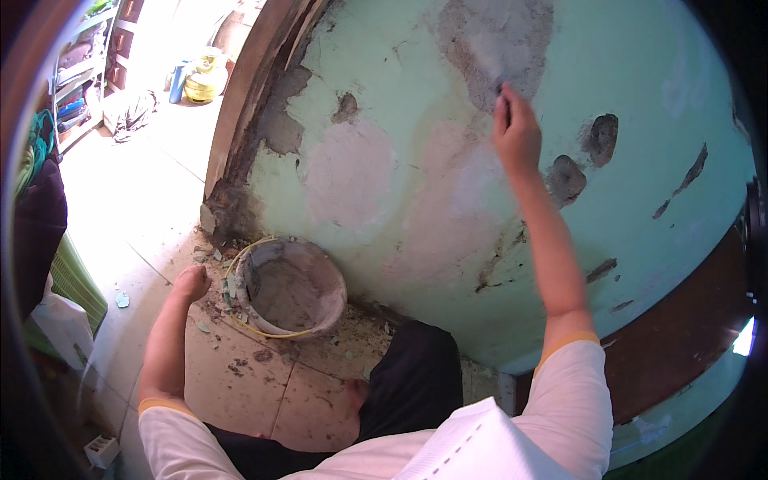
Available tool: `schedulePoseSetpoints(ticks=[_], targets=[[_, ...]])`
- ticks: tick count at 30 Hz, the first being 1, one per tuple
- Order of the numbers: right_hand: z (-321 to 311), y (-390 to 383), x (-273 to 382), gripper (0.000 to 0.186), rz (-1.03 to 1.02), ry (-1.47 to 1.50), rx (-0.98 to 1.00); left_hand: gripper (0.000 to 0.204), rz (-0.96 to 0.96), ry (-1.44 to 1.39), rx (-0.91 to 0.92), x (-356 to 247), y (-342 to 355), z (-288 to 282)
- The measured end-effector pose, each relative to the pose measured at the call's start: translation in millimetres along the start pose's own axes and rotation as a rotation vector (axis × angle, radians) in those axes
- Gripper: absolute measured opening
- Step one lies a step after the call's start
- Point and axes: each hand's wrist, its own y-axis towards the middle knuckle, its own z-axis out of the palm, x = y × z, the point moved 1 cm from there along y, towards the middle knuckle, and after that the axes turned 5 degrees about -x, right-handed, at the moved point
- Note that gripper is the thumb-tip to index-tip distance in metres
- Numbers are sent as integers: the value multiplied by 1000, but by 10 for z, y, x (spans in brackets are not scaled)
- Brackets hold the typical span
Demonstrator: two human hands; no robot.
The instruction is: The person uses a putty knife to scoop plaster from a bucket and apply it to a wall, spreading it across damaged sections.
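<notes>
Up against the pale green wall (pixel 344 48), my right hand (pixel 518 132) grips a dark-handled trowel (pixel 502 85). Its blade is smeared by motion over a rough grey patch (pixel 458 50) where the paint is gone. My left hand (pixel 192 283) is a closed fist held low beside the bucket, with nothing seen sticking out of it. A round bucket (pixel 339 298) with a mortar-smeared rim and a yellow handle stands on the floor at the wall's foot. Greyish residue coats its inside; how much it holds I cannot tell.
Paint chips and crumbs lie over the tiled floor (pixel 320 392) around the bucket. Two chipped holes (pixel 568 180) mark the wall near my right forearm. A wooden door frame (pixel 240 104) edges the wall at left. Beyond it stand a yellow gas cylinder (pixel 206 80) and a shelf rack (pixel 80 76).
</notes>
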Motion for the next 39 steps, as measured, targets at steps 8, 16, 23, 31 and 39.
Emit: schedulePoseSetpoints(ticks=[8, 16, 23, 31, 39], targets=[[116, 566, -359, 27, 78, -116, 63, 24, -34, 3, 38, -73, 45, 1], [-76, -9, -148, 28, -37, 52, -96, 24, -12, 19, 45, -27, -1, 19], [264, 594, -131, 28, 51, -118, 33, 25, -33, -12, 23, -67, 62, -62], [-187, -426, -38, 29, 43, 11, 82, 24, -53, -17, 30, -32, -30, -62], [48, 96, -303, 32, -21, -177, 39, 23, -23, 8, 23, -88, 31, -81]])
